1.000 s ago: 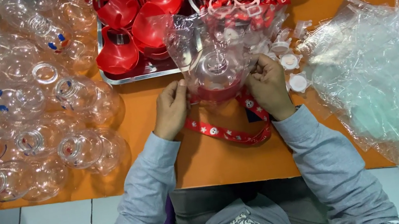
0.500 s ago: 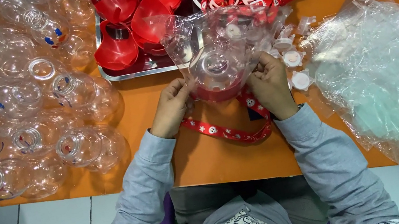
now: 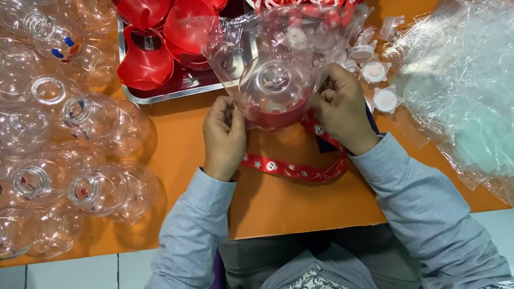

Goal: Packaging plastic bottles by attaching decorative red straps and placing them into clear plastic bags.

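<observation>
Now both hands grip the clear bag around the bottle: left hand at 9 o'clock, right hand at 3. Bottle neck faces up; both hands equally near, strap on surface at 6.

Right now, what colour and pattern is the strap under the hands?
Red strap with small white figures, head view.

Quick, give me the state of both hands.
Left hand: closed, pinching the clear plastic bag.
Right hand: closed, pinching the same bag.
</observation>
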